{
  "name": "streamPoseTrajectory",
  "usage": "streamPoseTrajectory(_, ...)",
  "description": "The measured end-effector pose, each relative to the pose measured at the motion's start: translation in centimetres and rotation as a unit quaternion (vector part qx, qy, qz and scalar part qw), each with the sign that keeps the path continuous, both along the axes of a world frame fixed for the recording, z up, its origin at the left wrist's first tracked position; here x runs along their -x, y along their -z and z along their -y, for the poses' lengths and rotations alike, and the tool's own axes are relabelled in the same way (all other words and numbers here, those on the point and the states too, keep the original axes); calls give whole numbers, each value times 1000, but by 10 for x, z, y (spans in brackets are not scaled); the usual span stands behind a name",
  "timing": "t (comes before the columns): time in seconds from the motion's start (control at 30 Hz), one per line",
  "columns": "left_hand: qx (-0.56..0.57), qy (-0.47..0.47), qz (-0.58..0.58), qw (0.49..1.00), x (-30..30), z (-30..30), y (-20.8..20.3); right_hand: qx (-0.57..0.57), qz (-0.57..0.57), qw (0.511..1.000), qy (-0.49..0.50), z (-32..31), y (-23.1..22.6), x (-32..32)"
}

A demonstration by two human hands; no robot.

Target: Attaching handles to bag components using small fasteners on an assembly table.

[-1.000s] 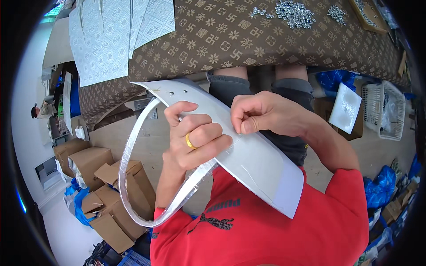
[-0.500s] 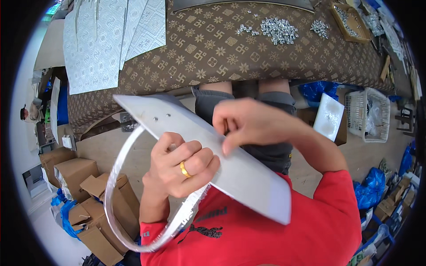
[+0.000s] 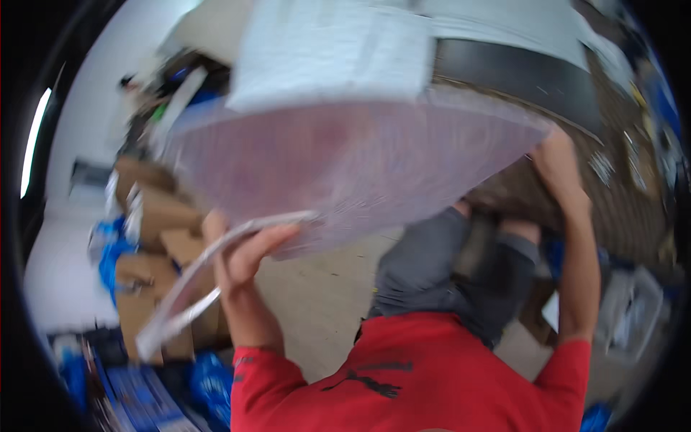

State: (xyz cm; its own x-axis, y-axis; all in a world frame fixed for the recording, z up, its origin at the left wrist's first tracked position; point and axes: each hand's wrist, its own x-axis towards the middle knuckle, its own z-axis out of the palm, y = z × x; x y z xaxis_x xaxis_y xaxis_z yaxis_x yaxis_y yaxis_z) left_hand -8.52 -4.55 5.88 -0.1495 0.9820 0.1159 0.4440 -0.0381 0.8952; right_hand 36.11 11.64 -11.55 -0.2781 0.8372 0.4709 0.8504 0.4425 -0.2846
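Observation:
A large, glossy panel (image 3: 324,162) with a pinkish sheen spans the space before me, apparently wrapped in clear film and blurred by motion. My left hand (image 3: 245,255) is closed at its near left edge, where a film-wrapped strap (image 3: 169,327) crosses the fingers and loops down to the left. At the panel's far right corner, my right hand (image 3: 558,169) grips the edge, its fingertips partly hidden. The panel covers part of the table's front.
Pale patterned sheets (image 3: 331,57) and a dark curved panel (image 3: 518,79) lie on the brown-covered table (image 3: 612,209). Cardboard boxes (image 3: 151,288) and blue bags (image 3: 212,381) stand at left. A white basket (image 3: 633,317) sits on the floor at right.
The panel has been raised and turned broadside, away from my lap. My right hand has moved from its middle to the right corner. The whole view has swung leftward.

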Motion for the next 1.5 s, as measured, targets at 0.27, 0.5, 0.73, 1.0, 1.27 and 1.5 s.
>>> streamPoseTrajectory(0.27, 95, -20, 440, 893, 21, -29, 93, 83, -54, 995, 25, 24, -32, -4)
streamPoseTrajectory(0.5, 178, -43, 490, 853, -30, -27, 178, 173, -237, 954, 67, 25, -32, -17)
streamPoseTrajectory(0.73, 110, -51, 424, 898, -42, -21, 171, 239, -502, 830, 38, 45, -41, 50)
streamPoseTrajectory(1.0, 106, -54, 384, 915, -52, -16, 156, 397, -565, 720, -77, 76, -29, 130)
streamPoseTrajectory(1.27, 116, -52, 408, 904, -51, -15, 155, 499, -593, 623, -110, 97, -37, 177)
streamPoseTrajectory(1.5, 110, -58, 413, 902, -52, -14, 150, 442, -514, 722, -139, 102, -38, 185)
